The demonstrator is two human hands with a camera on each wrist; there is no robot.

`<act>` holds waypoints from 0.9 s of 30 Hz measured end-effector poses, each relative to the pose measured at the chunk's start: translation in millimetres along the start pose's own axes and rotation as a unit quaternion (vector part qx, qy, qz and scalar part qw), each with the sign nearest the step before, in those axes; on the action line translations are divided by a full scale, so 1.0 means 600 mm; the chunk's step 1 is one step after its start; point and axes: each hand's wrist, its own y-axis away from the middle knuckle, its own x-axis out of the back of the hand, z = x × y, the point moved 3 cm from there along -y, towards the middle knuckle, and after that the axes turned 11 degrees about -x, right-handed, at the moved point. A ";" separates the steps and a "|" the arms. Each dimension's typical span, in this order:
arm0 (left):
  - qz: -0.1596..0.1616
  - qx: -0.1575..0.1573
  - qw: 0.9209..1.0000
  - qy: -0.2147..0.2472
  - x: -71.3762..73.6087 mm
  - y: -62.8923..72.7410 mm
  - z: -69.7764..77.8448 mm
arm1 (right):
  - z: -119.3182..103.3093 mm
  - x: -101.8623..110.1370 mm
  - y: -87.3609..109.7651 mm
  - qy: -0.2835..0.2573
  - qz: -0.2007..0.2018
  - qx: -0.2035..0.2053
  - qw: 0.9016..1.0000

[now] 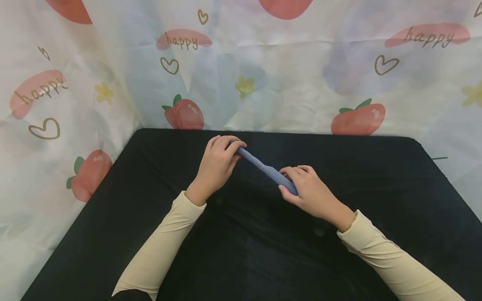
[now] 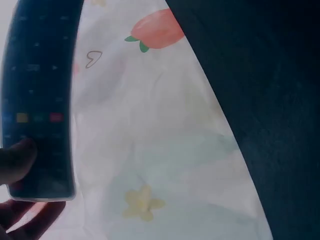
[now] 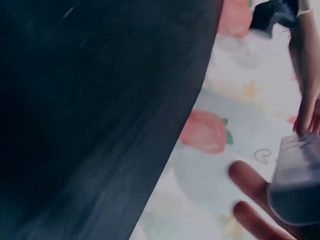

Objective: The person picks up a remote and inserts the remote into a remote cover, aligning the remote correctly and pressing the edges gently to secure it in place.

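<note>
A long, slim remote control is held up over the table between both hands, slanting down to the right, its blue-grey edge showing in the head view. My left hand pinches its upper end. At the lower end, my right hand grips with thumb and fingers on either side. The left wrist view shows the dark button face of the remote, with a thumb on it. In the right wrist view fingers lie beside the blurred end of the remote.
A black cloth covers the table. Behind it and along the left hangs a pale curtain printed with peaches, hearts, flowers and lettering. The table's back edge lies just beyond the left hand.
</note>
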 end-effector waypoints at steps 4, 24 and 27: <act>-0.024 -0.007 0.999 0.031 0.002 -0.001 0.000 | -0.002 0.000 0.000 -0.050 -0.052 -0.022 0.997; -0.103 0.043 0.984 0.136 -0.030 -0.046 -0.053 | 0.005 -0.056 -0.046 -0.171 -0.150 -0.149 0.962; -0.165 0.067 0.970 0.166 -0.055 -0.067 -0.086 | 0.004 -0.080 -0.075 -0.176 -0.168 -0.176 0.954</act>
